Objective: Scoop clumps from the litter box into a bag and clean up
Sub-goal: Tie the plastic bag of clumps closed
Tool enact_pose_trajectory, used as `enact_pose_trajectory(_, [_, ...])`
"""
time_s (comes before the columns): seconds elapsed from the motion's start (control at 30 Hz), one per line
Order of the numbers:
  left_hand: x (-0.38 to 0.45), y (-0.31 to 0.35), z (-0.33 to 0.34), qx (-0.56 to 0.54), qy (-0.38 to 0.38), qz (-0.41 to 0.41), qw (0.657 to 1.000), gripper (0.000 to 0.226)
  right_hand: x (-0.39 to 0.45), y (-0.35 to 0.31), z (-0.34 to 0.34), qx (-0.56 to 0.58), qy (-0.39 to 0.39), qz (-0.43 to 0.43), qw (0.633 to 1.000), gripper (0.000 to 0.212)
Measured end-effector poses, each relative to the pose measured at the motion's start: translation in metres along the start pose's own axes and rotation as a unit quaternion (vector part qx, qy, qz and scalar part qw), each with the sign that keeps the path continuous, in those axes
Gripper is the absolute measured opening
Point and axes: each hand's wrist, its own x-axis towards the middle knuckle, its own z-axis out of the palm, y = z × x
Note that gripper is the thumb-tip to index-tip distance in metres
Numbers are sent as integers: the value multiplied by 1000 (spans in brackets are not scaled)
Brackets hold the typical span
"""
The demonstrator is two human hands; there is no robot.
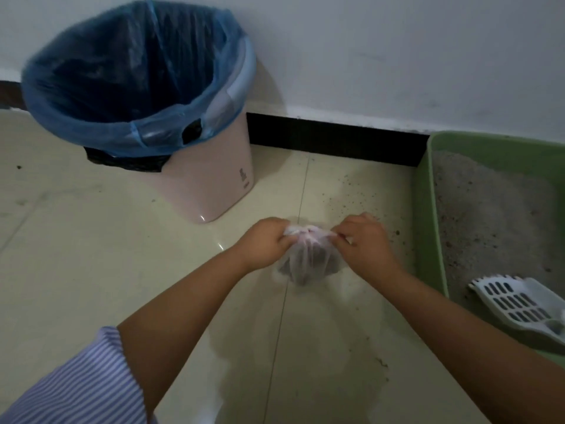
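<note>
Beside the one green litter box (pixel 434 209), left hand (pixel 265 243) and right hand (pixel 365 240) each pinch one hanging bag (pixel 308 258), neck upward; one scoop (pixel 516 304) lies inside the box.

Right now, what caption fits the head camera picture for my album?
Left hand and right hand pull a small bag shut beside the green litter box.

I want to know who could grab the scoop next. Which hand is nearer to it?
Right. The right hand grips the bag top on the side toward the litter box, where the scoop lies. The left hand grips the bag's far side.
</note>
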Motion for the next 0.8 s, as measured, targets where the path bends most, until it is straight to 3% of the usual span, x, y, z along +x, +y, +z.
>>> enact_pose_trajectory(0.1, [-1, 25, -45, -137, 92, -9, 986, 26, 22, -21, -40, 55, 81, 8, 995, 24])
enact_pose_trajectory(0.2, [2, 54, -104, -116, 175, 23, 977, 30, 48, -49, -85, 95, 170, -3, 981, 25])
enact_pose_trajectory(0.3, [-1, 84, -171, -92, 281, 70, 953, 39, 76, -84, -133, 116, 286, -59, 949, 31])
enact_pose_trajectory(0.37, [-3, 95, -213, -90, 337, 77, 934, 38, 95, -113, -164, 135, 323, -101, 931, 31])
enact_pose_trajectory(0.47, [-4, 91, -268, -73, 403, 49, 911, 32, 127, -158, -193, 113, 300, -164, 933, 32])
enact_pose_trajectory(0.6, [-7, 51, -300, -29, 397, -45, 916, 38, 172, -204, -175, 30, 213, -169, 962, 49])
enact_pose_trajectory(0.73, [-17, 1, -285, 44, 299, -132, 944, 26, 189, -219, -122, -93, 114, -146, 978, 41])
enact_pose_trajectory(0.8, [-21, -23, -267, 68, 223, -189, 954, 35, 188, -222, -95, -140, 75, -157, 975, 30])
